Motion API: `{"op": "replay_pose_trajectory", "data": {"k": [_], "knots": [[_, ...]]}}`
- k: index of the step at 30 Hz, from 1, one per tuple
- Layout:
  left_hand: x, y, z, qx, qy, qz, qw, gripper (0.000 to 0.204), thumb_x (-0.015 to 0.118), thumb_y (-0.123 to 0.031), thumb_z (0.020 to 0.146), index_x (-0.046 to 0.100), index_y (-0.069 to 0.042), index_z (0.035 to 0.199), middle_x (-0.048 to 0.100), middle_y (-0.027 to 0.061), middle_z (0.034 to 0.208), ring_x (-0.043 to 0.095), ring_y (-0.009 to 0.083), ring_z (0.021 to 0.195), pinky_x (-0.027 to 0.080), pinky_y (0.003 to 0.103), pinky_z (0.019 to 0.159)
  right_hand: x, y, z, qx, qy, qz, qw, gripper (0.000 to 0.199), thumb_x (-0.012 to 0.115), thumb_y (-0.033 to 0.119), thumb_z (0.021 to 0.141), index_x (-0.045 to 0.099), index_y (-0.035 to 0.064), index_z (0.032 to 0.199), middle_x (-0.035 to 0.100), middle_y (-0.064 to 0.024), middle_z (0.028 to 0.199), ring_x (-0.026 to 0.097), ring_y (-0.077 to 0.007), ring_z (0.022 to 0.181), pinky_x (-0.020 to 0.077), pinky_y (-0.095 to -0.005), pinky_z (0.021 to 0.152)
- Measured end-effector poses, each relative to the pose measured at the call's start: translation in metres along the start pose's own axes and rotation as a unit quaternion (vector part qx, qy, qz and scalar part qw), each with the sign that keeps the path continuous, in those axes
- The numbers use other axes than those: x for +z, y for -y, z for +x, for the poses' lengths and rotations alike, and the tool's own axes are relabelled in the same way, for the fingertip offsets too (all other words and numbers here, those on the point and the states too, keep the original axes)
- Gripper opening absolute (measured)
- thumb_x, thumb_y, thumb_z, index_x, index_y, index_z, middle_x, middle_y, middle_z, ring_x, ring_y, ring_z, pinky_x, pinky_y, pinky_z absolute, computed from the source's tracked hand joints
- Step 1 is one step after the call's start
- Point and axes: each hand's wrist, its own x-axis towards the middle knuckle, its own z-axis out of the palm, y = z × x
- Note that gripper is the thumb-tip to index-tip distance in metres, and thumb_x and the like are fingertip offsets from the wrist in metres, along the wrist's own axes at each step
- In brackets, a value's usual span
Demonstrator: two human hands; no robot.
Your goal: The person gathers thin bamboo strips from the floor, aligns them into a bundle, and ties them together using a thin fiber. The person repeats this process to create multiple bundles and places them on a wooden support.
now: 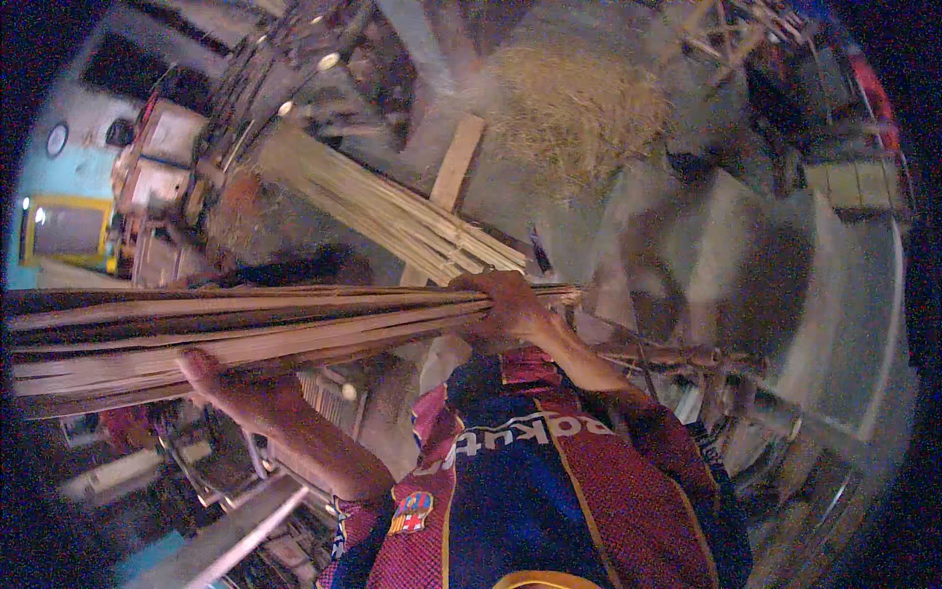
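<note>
Workshop scene, viewed downward. Nearest: person's torso in a red-and-blue striped shirt. Left hand cupped under a long bundle of split cane strips, fingers curled round its lower edge; right hand clenched over the bundle's end. The bundle ran level across the chest and off the left edge. Beyond it: a second bundle of pale strips lay slanted on a grey concrete floor, crossing a wooden plank. Farthest: a heap of straw-coloured fibre, a blue wall at left.
</note>
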Motion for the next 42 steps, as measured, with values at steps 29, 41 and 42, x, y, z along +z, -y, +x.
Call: {"op": "replay_pose_trajectory", "data": {"k": [29,41,42], "knots": [[0.036,0.092,-0.138,-0.007,0.520,-0.066,0.852,0.037,0.086,-0.006,0.069,0.066,0.004,0.099,0.068,0.0088,0.095,0.065,0.0153,0.082,0.055,0.029,0.074,0.021,0.081,-0.115,-0.014,-0.551,0.130,0.824,0.065,0.080,0.058,0.068,0.067,0.0005,0.096,0.068,-0.0047,0.077,0.063,-0.0119,0.071,0.0523,-0.0325,0.064],[0.098,0.133,-0.175,0.046,0.517,-0.030,0.854,0.044,0.088,-0.008,0.067,0.065,0.005,0.102,0.068,0.0099,0.097,0.066,0.0168,0.085,0.055,0.030,0.076,-0.015,0.001,-0.119,-0.005,-0.570,0.144,0.809,0.062,0.078,0.052,0.074,0.063,0.0000,0.105,0.067,-0.0089,0.093,0.060,-0.0155,0.086,0.0511,-0.0356,0.075],[0.107,0.143,-0.177,0.042,0.518,-0.033,0.854,0.046,0.088,-0.008,0.067,0.064,0.006,0.104,0.068,0.0101,0.098,0.066,0.0168,0.085,0.055,0.030,0.076,-0.022,-0.008,-0.119,-0.004,-0.562,0.153,0.813,0.063,0.077,0.052,0.075,0.063,0.0000,0.107,0.067,-0.0097,0.095,0.061,-0.0160,0.087,0.0511,-0.0359,0.076]]}}
